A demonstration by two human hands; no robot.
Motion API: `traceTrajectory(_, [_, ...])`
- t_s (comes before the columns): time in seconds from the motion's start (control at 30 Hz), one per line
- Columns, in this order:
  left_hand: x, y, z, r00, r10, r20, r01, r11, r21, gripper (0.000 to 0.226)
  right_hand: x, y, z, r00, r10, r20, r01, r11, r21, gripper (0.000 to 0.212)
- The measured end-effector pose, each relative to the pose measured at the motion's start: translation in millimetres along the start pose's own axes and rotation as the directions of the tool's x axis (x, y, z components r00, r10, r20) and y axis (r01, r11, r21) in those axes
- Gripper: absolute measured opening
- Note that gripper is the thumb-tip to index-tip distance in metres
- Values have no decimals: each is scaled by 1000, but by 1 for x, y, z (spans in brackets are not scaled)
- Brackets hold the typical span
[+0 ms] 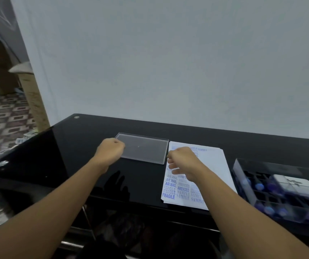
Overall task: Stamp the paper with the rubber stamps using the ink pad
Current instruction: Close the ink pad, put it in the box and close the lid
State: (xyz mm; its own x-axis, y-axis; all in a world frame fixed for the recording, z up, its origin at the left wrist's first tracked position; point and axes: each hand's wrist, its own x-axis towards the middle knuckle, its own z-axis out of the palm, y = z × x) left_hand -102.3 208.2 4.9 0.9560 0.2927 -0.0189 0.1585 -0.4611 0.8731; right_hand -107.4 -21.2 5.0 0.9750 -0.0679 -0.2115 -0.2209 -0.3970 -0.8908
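Right of the paper (204, 176), a clear case (243, 182) holds blue-handled stamps (259, 186); left hand (110, 149) is fisted at an empty clear tray (146, 150), right hand (183, 162) loosely curled, gripping nothing visible.

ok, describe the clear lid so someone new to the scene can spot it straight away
On the black glass table, look at the far middle, close to the white wall. The clear lid lies flat there, just left of the stamped paper, with the left hand at its left edge. It is the only see-through, empty rectangle; the box of stamps at the right is dark and full.
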Motion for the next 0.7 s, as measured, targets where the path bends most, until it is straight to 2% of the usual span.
traceTrajectory(0.2, [41, -22, -3, 996, -47, -76, 55, 994, 94, 9, 25, -11, 19, 999, 49, 15, -50, 997, 64, 26])
traceTrajectory(0.3, [62, -33, -2, 994, -88, -58, 92, 994, 64, 44, 35, -14, 24, 998, 65, 13, -65, 998, 28, 24])
traceTrajectory(0.33, [67, -36, -1, 994, -99, -47, 101, 994, 44, 47, 39, -14, 26, 997, 75, 6, -75, 997, 19, 22])
traceTrajectory(0.47, [79, -43, 5, 994, -97, -41, 98, 995, 30, 13, 47, -14, 28, 995, 101, 1, -101, 995, 11, 20])
traceTrajectory(0.6, [85, -46, 4, 989, -119, -89, 124, 991, 44, 17, 50, -14, 30, 993, 119, 0, -119, 993, -13, 5])
traceTrajectory(0.7, [89, -49, -1, 971, -189, -146, 194, 981, 18, 21, 56, -13, 31, 993, 119, -21, -119, 993, -16, 9])
